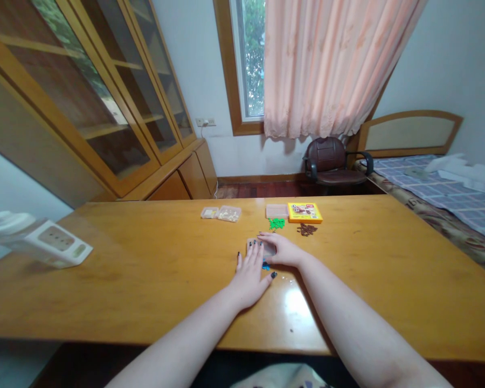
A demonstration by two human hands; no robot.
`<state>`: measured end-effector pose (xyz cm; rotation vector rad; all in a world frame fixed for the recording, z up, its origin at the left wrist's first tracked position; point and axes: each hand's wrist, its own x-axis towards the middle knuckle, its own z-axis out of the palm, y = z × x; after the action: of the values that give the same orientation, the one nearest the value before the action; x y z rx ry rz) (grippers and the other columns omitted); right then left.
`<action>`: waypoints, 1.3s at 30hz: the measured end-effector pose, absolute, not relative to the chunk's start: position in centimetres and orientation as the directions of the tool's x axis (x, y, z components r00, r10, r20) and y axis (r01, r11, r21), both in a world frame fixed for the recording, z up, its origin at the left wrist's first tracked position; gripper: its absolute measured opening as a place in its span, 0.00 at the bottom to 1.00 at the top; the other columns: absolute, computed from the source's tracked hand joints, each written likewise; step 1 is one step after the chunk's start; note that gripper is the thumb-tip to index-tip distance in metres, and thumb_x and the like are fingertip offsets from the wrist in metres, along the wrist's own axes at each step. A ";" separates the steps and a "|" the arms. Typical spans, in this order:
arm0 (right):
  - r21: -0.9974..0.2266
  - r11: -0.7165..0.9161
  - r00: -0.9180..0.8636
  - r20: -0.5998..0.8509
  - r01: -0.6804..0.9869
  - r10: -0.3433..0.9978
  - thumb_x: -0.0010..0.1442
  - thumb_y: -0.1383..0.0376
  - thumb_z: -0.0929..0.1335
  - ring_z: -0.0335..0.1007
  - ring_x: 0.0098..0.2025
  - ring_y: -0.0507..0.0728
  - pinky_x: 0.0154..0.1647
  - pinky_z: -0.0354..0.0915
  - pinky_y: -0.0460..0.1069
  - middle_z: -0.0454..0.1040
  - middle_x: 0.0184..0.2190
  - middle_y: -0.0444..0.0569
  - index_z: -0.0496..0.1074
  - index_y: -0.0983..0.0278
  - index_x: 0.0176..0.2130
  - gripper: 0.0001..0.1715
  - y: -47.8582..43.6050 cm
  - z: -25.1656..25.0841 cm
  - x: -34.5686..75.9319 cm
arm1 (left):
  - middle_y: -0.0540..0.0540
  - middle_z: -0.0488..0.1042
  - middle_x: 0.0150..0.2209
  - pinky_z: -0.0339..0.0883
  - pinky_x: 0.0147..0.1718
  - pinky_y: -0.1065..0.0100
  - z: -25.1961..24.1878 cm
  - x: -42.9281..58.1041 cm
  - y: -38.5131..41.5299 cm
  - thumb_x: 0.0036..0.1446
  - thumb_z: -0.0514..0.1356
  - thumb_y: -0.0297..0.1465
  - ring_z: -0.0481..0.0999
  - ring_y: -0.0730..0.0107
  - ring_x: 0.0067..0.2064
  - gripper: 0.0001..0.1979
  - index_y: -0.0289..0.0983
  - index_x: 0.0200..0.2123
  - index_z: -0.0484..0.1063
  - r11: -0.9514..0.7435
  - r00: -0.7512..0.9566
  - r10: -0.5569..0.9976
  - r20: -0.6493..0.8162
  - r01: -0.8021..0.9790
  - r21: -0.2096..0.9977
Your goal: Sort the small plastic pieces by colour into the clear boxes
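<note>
A small clear plastic box (270, 249) lies on the table between my hands, partly covered by them. My left hand (250, 275) is stretched out with its thumb apart, its fingertips resting on the box's left side. Curved around the far and right side of the same box is my right hand (285, 249), gripping its edge. Small blue pieces (265, 265) show beside the box, between my left fingers and thumb. A pile of green pieces (277, 223) sits just beyond my hands, and a pile of brown pieces (307, 230) lies to their right.
Behind the piles stand another clear box (277, 210) and a yellow box with a printed picture (305, 213). An open clear case (229, 214) with pale pieces lies farther left. A white container (60, 242) stands at the table's (145, 280) left end. A chair (329, 161) is beyond.
</note>
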<state>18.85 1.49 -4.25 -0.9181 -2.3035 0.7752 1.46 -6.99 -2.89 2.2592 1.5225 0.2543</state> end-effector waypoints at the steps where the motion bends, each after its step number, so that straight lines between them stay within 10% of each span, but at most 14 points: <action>1: -0.673 0.603 -0.619 0.267 0.428 0.738 0.43 0.62 0.73 0.60 0.59 0.64 0.60 0.55 0.59 0.65 0.56 0.60 0.66 0.67 0.56 0.41 1.5 -4.2 18.8 | 0.36 0.33 0.67 0.32 0.60 0.41 -2.7 1.1 -6.4 0.60 0.47 0.44 0.35 0.51 0.67 0.38 0.35 0.66 0.35 -0.321 0.378 0.924 -0.061 0.852 0.414; 9: -0.678 0.579 -0.584 0.266 0.453 0.767 0.45 0.65 0.73 0.61 0.58 0.63 0.60 0.56 0.59 0.66 0.56 0.57 0.68 0.63 0.55 0.36 1.7 -4.7 18.8 | 0.38 0.41 0.67 0.27 0.59 0.37 -2.0 -3.9 3.8 0.60 0.47 0.45 0.36 0.45 0.67 0.30 0.38 0.61 0.57 -0.111 0.095 0.984 0.149 0.988 0.103; 14: -0.682 0.564 -0.563 0.264 0.465 0.783 0.45 0.66 0.73 0.62 0.57 0.63 0.59 0.57 0.59 0.68 0.54 0.57 0.70 0.63 0.52 0.33 1.5 -4.5 18.8 | 0.39 0.47 0.66 0.30 0.58 0.36 -3.4 -5.7 7.1 0.61 0.45 0.44 0.44 0.49 0.66 0.30 0.41 0.63 0.51 -0.105 0.097 0.992 0.075 0.990 0.099; 19: -0.719 0.553 -0.487 0.335 0.421 0.807 0.45 0.64 0.73 0.66 0.53 0.61 0.57 0.60 0.57 0.72 0.49 0.57 0.72 0.65 0.49 0.30 1.4 -4.4 18.7 | 0.36 0.44 0.67 0.31 0.60 0.40 -3.3 -4.5 6.5 0.60 0.48 0.44 0.43 0.49 0.67 0.32 0.37 0.64 0.49 -0.071 0.037 0.990 0.136 0.964 0.256; 26: -0.758 0.554 -0.358 0.440 0.343 0.823 0.52 0.62 0.70 0.66 0.53 0.59 0.56 0.61 0.57 0.71 0.50 0.55 0.71 0.63 0.49 0.24 1.3 -4.1 18.7 | 0.39 0.58 0.62 0.47 0.62 0.58 -4.0 -0.7 1.5 0.61 0.48 0.43 0.56 0.61 0.63 0.29 0.36 0.61 0.56 -0.195 0.148 0.977 0.152 0.349 0.917; 34: -0.564 0.664 -0.440 0.498 0.490 0.747 0.59 0.59 0.65 0.65 0.54 0.60 0.56 0.61 0.59 0.70 0.52 0.56 0.69 0.63 0.52 0.22 0.2 -2.8 18.8 | 0.33 0.63 0.58 0.55 0.59 0.56 -4.4 0.2 0.9 0.41 0.68 0.40 0.64 0.55 0.58 0.45 0.33 0.60 0.54 -0.047 0.207 0.976 0.064 -0.084 0.995; 39: -0.458 0.671 -0.480 0.471 0.584 0.740 0.65 0.62 0.59 0.69 0.51 0.58 0.54 0.64 0.55 0.73 0.49 0.55 0.69 0.63 0.51 0.19 -0.4 -2.2 18.0 | 0.32 0.69 0.54 0.55 0.58 0.53 -4.2 0.4 1.2 0.36 0.71 0.38 0.69 0.54 0.54 0.39 0.32 0.52 0.65 0.006 0.082 0.997 0.004 -0.125 0.992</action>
<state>18.01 -0.38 -2.22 -1.0153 -2.2282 0.3093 0.44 1.21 -4.16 1.1539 1.0575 1.2045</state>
